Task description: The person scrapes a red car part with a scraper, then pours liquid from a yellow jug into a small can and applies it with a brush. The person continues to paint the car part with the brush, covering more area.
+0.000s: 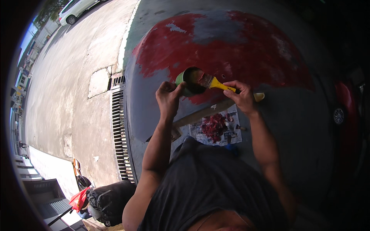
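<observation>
My left hand (169,99) grips the rim and side of a small green pot (185,91), tilted so its dark inside shows. In my right hand (242,95) is a paintbrush (219,84) with a yellow handle, its fingers closed round the handle's end. The brush's reddish bristles reach into the mouth of the pot. Whether they touch its contents I cannot tell. Beyond both hands spreads a broad grey surface (140,92) with large uneven red patches (165,46). A small pale yellow thing (259,97) shows beside my right wrist.
Sheets of newspaper (195,133) bearing a heap of red scraps (214,127) lie below my hands. A metal drain grate (118,134) runs along the left. Black bags (111,202) sit at lower left. A white car (79,10) and a red car (345,104) stand farther off.
</observation>
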A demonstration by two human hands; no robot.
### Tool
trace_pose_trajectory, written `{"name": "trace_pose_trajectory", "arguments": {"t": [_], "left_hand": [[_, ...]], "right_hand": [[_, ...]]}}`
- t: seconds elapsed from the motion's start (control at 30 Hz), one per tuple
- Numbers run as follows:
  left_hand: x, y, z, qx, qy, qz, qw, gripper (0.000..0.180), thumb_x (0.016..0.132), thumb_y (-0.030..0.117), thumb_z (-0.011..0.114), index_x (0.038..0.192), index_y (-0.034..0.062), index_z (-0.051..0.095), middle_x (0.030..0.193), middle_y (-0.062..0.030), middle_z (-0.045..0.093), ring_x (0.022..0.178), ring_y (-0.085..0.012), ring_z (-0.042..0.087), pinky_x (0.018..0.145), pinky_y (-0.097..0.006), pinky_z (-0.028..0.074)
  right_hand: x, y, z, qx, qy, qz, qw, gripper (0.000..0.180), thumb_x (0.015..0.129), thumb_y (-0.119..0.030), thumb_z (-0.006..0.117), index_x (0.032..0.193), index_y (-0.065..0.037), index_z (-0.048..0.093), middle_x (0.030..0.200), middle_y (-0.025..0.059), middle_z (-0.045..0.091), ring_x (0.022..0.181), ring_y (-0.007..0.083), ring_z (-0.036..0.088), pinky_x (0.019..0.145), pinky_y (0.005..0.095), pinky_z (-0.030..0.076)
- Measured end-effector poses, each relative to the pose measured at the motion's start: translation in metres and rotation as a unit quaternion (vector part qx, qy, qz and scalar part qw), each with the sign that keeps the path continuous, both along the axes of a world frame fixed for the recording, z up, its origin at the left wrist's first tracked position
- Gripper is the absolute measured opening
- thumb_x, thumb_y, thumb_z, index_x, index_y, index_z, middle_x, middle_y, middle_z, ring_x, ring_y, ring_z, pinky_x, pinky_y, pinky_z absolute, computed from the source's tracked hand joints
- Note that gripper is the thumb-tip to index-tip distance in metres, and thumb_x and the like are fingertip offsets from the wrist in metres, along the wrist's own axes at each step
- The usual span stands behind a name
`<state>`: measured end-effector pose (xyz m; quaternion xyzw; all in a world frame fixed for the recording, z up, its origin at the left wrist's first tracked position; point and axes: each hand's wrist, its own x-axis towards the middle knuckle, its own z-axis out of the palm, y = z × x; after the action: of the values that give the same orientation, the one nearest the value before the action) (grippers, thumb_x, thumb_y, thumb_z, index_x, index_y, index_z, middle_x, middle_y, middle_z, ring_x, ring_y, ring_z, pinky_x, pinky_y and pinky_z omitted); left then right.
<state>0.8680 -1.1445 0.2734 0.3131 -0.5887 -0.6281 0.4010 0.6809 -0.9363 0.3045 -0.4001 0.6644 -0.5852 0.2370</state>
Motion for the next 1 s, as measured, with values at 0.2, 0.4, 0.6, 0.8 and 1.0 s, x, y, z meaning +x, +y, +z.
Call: {"name": "trace_pose_trajectory", "arguments": {"t": [0.2,0.4,0.6,0.8,1.0], "left_hand": [[0.029,-0.026,-0.007,0.005,0.008,0.089,0.996,0.034,0.083,0.020,0.086,0.078,-0.0012,0.059,0.074,-0.0091,0.067,0.066,-0.0114,0.063,0.062,-0.025,0.052],[0.059,-0.047,-0.009,0.034,0.029,0.148,0.988,0.033,0.082,0.017,0.086,0.076,0.0013,0.058,0.077,-0.0062,0.064,0.069,-0.0109,0.063,0.063,-0.027,0.059],[0.068,-0.047,0.000,0.059,0.044,0.139,0.988,0.033,0.083,0.017,0.085,0.078,0.0026,0.056,0.078,-0.0057,0.062,0.070,-0.0114,0.064,0.066,-0.030,0.062],[0.058,-0.054,0.020,0.058,0.021,0.061,0.996,0.033,0.084,0.019,0.083,0.079,0.0014,0.056,0.078,-0.0080,0.064,0.070,-0.0132,0.066,0.066,-0.030,0.061],[0.026,-0.075,0.041,0.033,-0.014,-0.030,0.999,0.030,0.084,0.020,0.081,0.082,-0.0006,0.059,0.082,-0.0124,0.067,0.073,-0.0184,0.070,0.066,-0.031,0.061]], "right_hand": [[-0.025,0.021,0.009,0.023,0.018,-0.022,0.999,0.024,0.091,-0.009,0.075,0.113,0.000,0.072,0.098,0.0019,0.071,0.088,0.0065,0.063,0.080,0.0233,0.050],[-0.005,-0.017,-0.009,0.163,0.167,-0.064,0.970,0.027,0.089,-0.010,0.074,0.114,0.001,0.070,0.092,0.0106,0.073,0.085,0.0126,0.067,0.078,0.0299,0.053],[0.004,-0.014,-0.004,0.243,0.282,-0.042,0.927,0.024,0.090,-0.010,0.070,0.111,0.001,0.069,0.104,0.0230,0.073,0.098,0.0371,0.072,0.082,0.0408,0.056],[0.006,-0.032,0.007,0.240,0.288,0.017,0.927,0.019,0.090,-0.010,0.068,0.105,0.002,0.068,0.099,0.0244,0.071,0.096,0.0393,0.071,0.080,0.0439,0.055],[0.000,-0.017,0.009,0.125,0.216,-0.044,0.967,0.021,0.091,-0.015,0.071,0.105,0.000,0.068,0.092,0.0166,0.072,0.084,0.0268,0.072,0.075,0.0360,0.054]]}}
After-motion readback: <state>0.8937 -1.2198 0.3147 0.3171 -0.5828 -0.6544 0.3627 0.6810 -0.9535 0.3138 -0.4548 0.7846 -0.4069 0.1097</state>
